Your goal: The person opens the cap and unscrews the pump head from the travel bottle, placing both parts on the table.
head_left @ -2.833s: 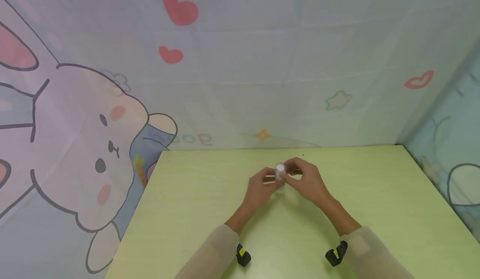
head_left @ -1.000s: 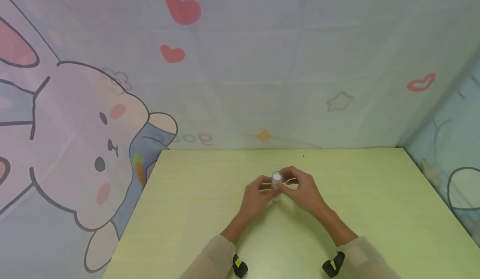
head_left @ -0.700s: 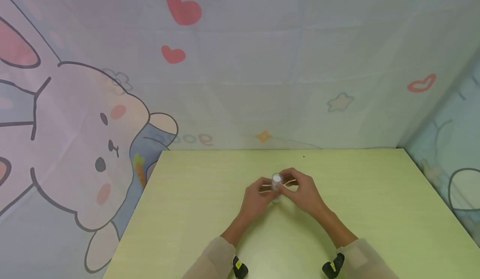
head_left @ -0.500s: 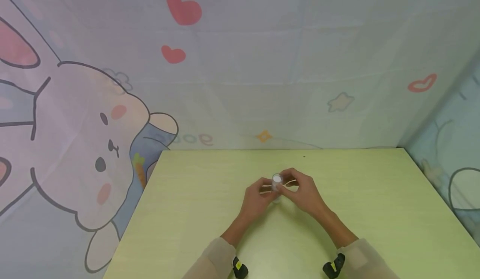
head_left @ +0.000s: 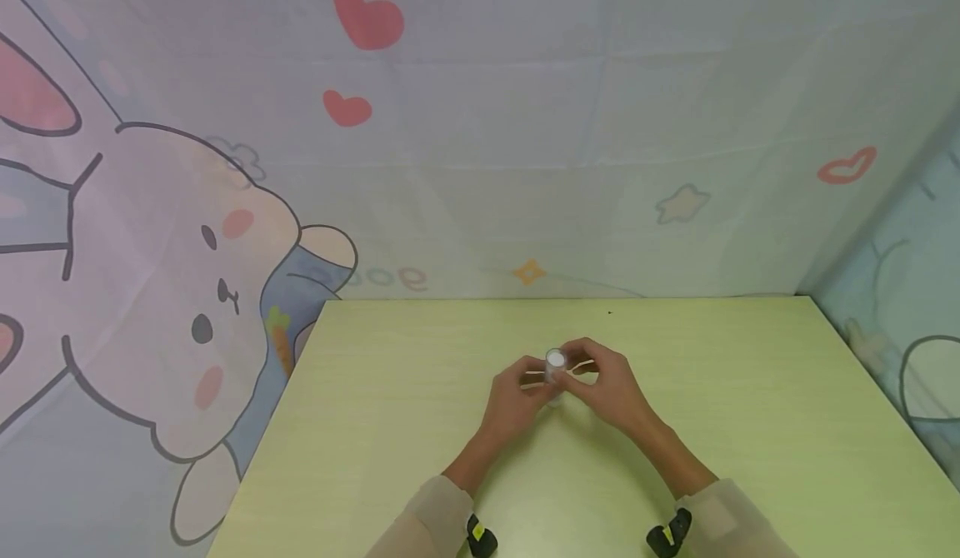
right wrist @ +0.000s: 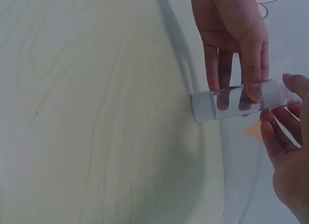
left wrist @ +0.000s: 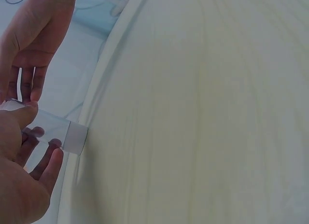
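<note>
Both hands hold a clear cylindrical bottle (head_left: 555,368) with a white base (right wrist: 203,107) and a white band near its top. It stands upright over the table, and the right wrist view shows its see-through body. My left hand (head_left: 513,400) grips the body, thumb on the near side and fingers behind. Higher up, my right hand (head_left: 609,381) pinches the bottle's clear top end between thumb and fingers. In the left wrist view the base (left wrist: 76,138) is at the table surface; whether it touches is hard to tell. Fingers hide part of the band.
The pale yellow-green table (head_left: 360,425) spreads around the hands. Behind it hangs a cloth (head_left: 480,166) printed with a rabbit, hearts and stars. A tiny dark speck (head_left: 610,313) lies near the table's back edge. A black wrist device (head_left: 482,536) sits at each sleeve.
Since the earliest frame, both hands and the bottle have come slightly closer to me, staying joined. Over the last second they have hardly moved, and the grips look the same.
</note>
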{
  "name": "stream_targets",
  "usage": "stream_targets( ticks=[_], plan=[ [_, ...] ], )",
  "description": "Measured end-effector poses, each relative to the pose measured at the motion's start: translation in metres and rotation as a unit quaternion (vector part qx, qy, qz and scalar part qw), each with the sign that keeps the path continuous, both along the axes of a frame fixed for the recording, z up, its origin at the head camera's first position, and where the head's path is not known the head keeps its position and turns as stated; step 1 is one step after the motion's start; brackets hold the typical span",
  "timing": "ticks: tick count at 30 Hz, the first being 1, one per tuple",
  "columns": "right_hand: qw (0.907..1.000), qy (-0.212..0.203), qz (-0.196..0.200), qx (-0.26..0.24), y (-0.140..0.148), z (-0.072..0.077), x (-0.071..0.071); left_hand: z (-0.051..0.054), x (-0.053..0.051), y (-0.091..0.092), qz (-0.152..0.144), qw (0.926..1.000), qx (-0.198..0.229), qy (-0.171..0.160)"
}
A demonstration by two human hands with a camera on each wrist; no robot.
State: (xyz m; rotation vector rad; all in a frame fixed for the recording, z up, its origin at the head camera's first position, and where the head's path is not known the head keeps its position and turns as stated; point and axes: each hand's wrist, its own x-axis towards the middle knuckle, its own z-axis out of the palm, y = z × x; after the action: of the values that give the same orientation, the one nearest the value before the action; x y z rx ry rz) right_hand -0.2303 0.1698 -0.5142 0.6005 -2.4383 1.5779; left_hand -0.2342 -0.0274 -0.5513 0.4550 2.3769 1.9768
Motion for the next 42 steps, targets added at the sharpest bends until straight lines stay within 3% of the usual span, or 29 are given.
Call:
stream_targets(
  ticks=[18, 42],
  plan=[
    [1.0000, 0.000, -0.002, 0.001, 0.0011, 0.0005, -0.0008, -0.0055, -0.0016, 0.0003, 0.013, 0.9999, 0.005, 0.000],
    [1.0000, 0.000, -0.004, 0.004, 0.0034, 0.0041, -0.0026, -0.0075, -0.0046, 0.0032, 0.005, 0.9999, 0.014, -0.002]
  ],
)
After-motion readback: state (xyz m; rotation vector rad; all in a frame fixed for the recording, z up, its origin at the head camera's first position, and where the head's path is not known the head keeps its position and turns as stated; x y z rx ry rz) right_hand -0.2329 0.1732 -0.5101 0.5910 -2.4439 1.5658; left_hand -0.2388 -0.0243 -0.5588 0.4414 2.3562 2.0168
